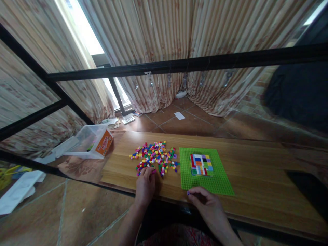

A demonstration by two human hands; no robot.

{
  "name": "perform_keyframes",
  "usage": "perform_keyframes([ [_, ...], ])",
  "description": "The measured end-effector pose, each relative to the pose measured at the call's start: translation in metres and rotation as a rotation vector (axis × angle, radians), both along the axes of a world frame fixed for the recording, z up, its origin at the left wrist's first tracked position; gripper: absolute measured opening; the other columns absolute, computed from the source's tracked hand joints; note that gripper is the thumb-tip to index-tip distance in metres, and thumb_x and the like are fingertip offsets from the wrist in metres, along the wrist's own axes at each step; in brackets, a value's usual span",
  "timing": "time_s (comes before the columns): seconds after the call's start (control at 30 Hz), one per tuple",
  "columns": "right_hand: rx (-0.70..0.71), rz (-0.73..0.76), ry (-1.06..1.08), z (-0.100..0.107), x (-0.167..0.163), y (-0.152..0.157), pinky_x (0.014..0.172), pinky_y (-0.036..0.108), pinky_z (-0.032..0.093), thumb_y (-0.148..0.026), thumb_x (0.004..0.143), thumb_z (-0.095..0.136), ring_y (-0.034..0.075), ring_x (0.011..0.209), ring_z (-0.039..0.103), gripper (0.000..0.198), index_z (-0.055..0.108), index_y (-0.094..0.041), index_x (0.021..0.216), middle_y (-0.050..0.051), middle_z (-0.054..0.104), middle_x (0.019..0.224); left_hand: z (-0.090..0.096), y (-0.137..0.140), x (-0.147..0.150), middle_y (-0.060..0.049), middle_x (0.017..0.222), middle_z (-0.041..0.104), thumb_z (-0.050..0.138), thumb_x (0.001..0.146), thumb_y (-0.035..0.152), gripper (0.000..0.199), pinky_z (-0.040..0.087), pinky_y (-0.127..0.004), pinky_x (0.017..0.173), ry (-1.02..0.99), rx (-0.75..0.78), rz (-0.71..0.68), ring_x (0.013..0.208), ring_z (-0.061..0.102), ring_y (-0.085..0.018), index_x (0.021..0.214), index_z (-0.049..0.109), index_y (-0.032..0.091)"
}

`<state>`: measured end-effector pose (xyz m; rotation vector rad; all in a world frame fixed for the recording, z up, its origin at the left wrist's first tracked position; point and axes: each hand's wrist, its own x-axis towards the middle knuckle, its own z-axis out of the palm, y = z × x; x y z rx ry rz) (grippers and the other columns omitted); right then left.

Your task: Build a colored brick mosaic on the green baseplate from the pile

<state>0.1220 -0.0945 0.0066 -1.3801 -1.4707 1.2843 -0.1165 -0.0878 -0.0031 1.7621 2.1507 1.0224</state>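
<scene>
At the near edge of a pile of small colourful building bricks (156,153), my left hand (145,182) has its fingers closed, with a magenta brick (153,171) at the fingertips. My right hand (206,201) pinches a small purple brick (188,193) between thumb and forefinger, just off the near edge of the green baseplate (222,177). A flat square block of multicoloured bricks (201,165) sits on the baseplate, toward its middle, with studs around it.
Both pile and baseplate lie on a long wooden table (256,167). A clear plastic box (87,141) with an orange label stands left of it. A dark flat object (307,188) lies at the right end. Black metal bars (179,65) cross in front of the curtains (164,34).
</scene>
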Motion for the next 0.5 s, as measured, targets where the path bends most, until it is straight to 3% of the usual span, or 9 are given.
perform_keyframes([
  [0.27,0.402,0.242,-0.311,-0.004,-0.060,0.040,0.066,0.029,0.045,-0.021,0.084,0.050,0.017,0.070,0.060,0.015,0.064,-0.022,0.079,0.002,0.063,0.076,0.003,-0.015,-0.009,-0.008,0.104,0.063,0.043,0.083,0.013,0.028,0.051,-0.035,0.086,-0.143,0.041,0.114,0.096,0.062,-0.020,0.103,0.061,0.020],
  [0.5,0.537,0.319,-0.455,-0.014,-0.074,0.072,0.072,0.030,0.045,-0.018,0.087,0.046,0.019,0.079,0.061,0.016,0.062,-0.022,0.083,0.004,0.064,0.085,-0.003,-0.024,-0.045,-0.009,0.110,0.061,0.048,0.085,0.024,0.027,0.053,-0.035,0.081,-0.110,0.042,0.289,0.091,0.063,-0.020,0.109,0.060,0.019],
])
